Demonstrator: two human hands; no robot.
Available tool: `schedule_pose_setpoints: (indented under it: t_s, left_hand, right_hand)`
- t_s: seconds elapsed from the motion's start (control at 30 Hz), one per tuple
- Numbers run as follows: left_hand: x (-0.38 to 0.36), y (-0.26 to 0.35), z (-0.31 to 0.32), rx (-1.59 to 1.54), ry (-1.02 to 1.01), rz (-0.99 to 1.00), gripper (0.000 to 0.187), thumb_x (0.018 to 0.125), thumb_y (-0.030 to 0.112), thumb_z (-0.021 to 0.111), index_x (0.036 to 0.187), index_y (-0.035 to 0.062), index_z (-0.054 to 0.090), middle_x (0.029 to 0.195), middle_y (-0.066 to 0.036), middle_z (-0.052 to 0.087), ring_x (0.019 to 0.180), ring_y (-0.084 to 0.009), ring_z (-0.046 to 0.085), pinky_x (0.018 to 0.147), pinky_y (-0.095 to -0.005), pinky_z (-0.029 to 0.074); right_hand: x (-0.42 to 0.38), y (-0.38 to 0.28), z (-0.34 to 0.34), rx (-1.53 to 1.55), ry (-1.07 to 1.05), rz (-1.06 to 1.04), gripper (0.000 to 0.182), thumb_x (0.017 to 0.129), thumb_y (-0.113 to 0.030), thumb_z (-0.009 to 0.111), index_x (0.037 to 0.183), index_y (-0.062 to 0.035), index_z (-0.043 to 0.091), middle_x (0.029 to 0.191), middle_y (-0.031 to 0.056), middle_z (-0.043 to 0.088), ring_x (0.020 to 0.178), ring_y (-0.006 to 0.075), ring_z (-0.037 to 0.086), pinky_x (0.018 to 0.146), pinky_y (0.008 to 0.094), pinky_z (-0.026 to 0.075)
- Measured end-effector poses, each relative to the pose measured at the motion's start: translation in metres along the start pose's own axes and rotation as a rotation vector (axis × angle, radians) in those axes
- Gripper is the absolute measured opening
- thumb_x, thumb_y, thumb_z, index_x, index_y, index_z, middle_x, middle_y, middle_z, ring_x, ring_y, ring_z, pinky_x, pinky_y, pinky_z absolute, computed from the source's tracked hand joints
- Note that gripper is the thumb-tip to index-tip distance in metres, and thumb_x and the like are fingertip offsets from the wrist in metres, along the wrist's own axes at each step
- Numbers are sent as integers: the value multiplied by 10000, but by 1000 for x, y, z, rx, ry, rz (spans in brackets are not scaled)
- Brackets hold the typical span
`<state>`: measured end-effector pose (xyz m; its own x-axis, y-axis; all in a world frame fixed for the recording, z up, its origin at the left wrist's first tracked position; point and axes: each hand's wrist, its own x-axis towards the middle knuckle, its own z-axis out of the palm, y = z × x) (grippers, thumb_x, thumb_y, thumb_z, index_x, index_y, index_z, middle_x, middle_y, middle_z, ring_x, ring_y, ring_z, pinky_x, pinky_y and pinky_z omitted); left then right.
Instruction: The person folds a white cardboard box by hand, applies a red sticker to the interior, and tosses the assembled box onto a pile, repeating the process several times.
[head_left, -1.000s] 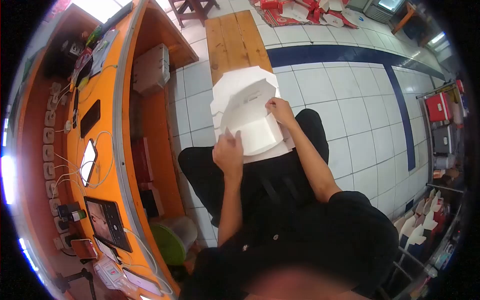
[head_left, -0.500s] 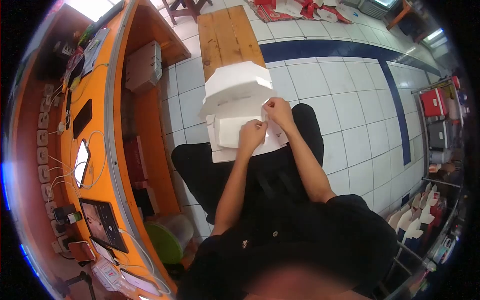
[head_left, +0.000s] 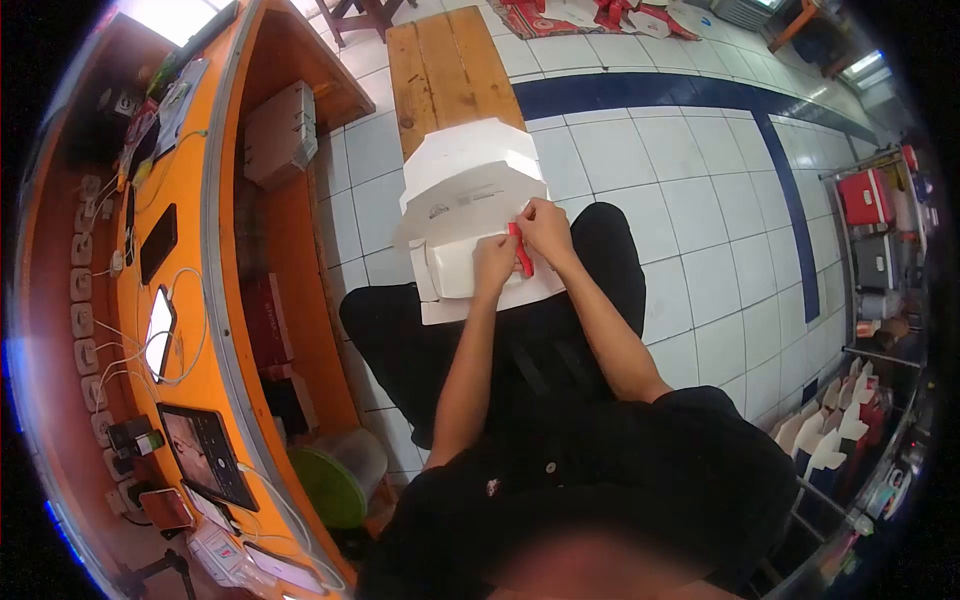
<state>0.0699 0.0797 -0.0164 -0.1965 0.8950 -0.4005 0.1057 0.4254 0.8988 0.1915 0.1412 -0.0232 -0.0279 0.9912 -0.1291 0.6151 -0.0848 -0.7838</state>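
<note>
A cardboard box, white inside and partly folded up, rests on my lap at the near end of a wooden bench. Its white lid stands raised at the far side, with small dark print on a flap. Along the right side, a wall panel shows its red outer face. My left hand is closed at the inner side of that wall, fingers curled on the card. Farther up, my right hand pinches the wall near the far right corner. Both sets of fingertips are partly hidden.
The wooden bench stretches away ahead. An orange counter on the left carries phones, cables and a tablet. Below it stands a green-lidded tub. On the right is a rack with folded boxes beneath.
The right wall of the box has tipped so its red outer face now shows. My right hand has shifted slightly left and nearer, and the print on the flap has come into view.
</note>
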Motion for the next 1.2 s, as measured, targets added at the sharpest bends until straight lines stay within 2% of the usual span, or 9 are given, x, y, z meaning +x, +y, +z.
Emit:
schedule_pose_setpoints:
  t_s: [0.2, 0.3, 0.37, 0.47, 0.6, 0.77, 0.9, 1.0, 1.2]
  left_hand:
    - [20, -31, 5, -168, 7, -32, 350, 980, 223, 582, 884, -86, 715, 696, -115, 668, 544, -163, 664, 492, -293, 552]
    - [-2, 1, -18, -71, -56, -24, 361, 1013, 232, 551, 1120, -74, 710, 1007, -207, 734, 814, -248, 745, 703, -354, 598]
    - [-15, -5, -46, 388, 201, 455, 321, 986, 199, 556, 1173, -16, 704, 1106, -230, 678, 996, -344, 696, 864, -405, 564]
    - [-76, 41, -100, 682, 241, 426, 300, 919, 138, 573, 1178, 53, 701, 1106, -213, 600, 1067, -396, 601, 954, -461, 495]
    - [-101, 22, -129, 1001, 74, 239, 254, 911, 140, 607, 1127, 63, 716, 1146, -221, 599, 1056, -391, 602, 926, -477, 497]
    - [-73, -24, -129, 1008, -1, 361, 222, 944, 215, 649, 1006, 23, 743, 1021, -221, 671, 953, -411, 647, 870, -483, 517]
    - [-65, -37, -122, 1067, 11, 365, 230, 979, 194, 596, 982, 1, 722, 1007, -198, 716, 902, -419, 662, 865, -479, 525]
    - [-67, -50, -124, 917, 103, 472, 261, 981, 132, 572, 1192, 10, 666, 1071, -193, 707, 894, -379, 675, 848, -455, 529]
    - [-80, -55, -161, -198, 653, 238, 617, 966, 19, 446, 1549, 103, 265, 1181, -129, 618, 817, -159, 608, 750, -274, 516]
  right_hand:
    - [-22, -5, 0, -42, -19, -37, 222, 852, -240, 706, 824, -21, 683, 782, 208, 708, 787, 418, 694, 734, 494, 544]
    - [-26, -4, -14, -5, -64, -32, 267, 861, -283, 717, 942, -31, 683, 878, 209, 707, 863, 418, 686, 767, 493, 539]
    - [-30, -10, -30, -6, -102, -125, 326, 858, -319, 733, 1041, -55, 675, 969, 202, 692, 936, 413, 674, 800, 488, 534]
    - [-51, -33, -67, -130, -314, -306, 445, 840, -398, 767, 1188, -144, 656, 1131, 166, 625, 1073, 370, 641, 869, 477, 527]
    - [-55, -23, -57, -650, -608, -445, 399, 832, -448, 765, 1062, -127, 705, 1053, 131, 673, 1003, 321, 685, 828, 452, 553]
    - [-51, 21, -16, -646, -483, -661, 314, 939, -341, 652, 831, -51, 704, 880, 143, 705, 851, 344, 711, 746, 476, 565]
    - [-47, 32, -4, -671, -433, -724, 183, 900, -151, 604, 821, -35, 722, 824, 169, 714, 810, 354, 726, 722, 485, 575]
    - [-42, 35, -7, -572, -487, -682, 325, 970, -291, 602, 792, -30, 675, 781, 167, 683, 786, 376, 698, 709, 496, 554]
    - [-34, -69, -121, -376, -943, -785, 383, 946, -403, 671, 816, -42, 681, 738, 147, 679, 705, 365, 665, 668, 470, 510]
